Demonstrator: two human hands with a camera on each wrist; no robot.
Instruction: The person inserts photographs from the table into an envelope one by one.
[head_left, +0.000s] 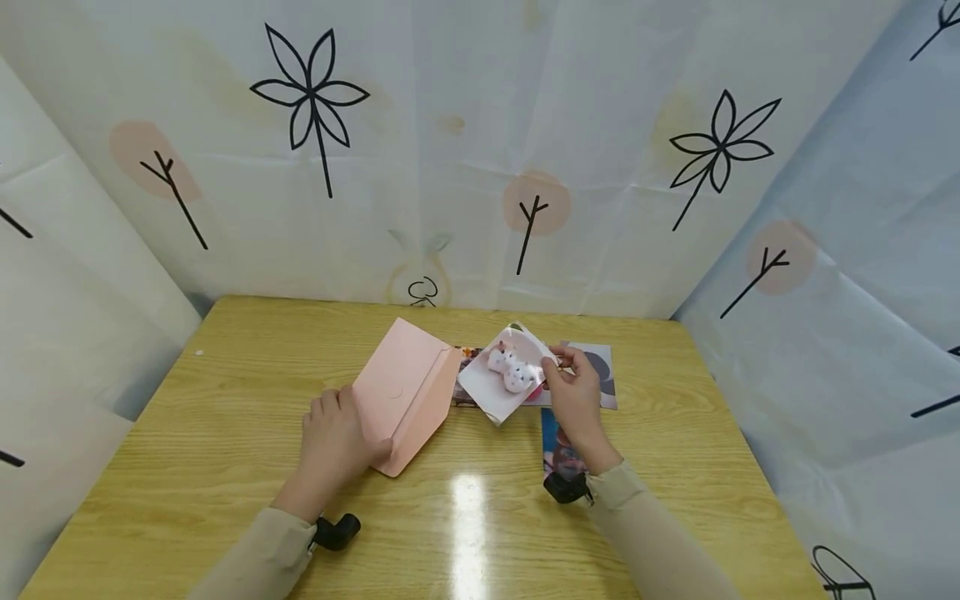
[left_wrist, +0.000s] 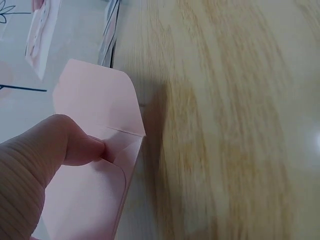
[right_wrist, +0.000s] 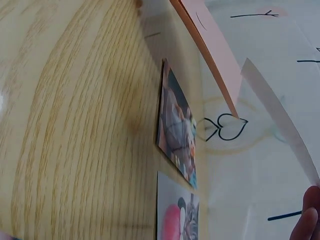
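Observation:
My left hand [head_left: 333,432] grips a pink envelope [head_left: 401,367] by its near left edge and holds it tilted over the table. Its pointed flap [left_wrist: 97,95] is unfolded, and in the left wrist view the thumb [left_wrist: 75,142] presses at the mouth, close to the fold. To the right, my right hand [head_left: 576,398] pinches a white photo card [head_left: 483,385] by its right corner, between thumb and fingers. Two white spotted shapes are printed on it. The card is raised above the table, beside the tip of the flap.
Under and behind the raised card lie printed photos: a dark colourful one [right_wrist: 177,125] and one with grey and pink patches [head_left: 600,375]. Another bluish photo [head_left: 555,446] lies partly beneath my right wrist. The wooden table [head_left: 247,400] ends at a patterned white curtain [head_left: 450,183].

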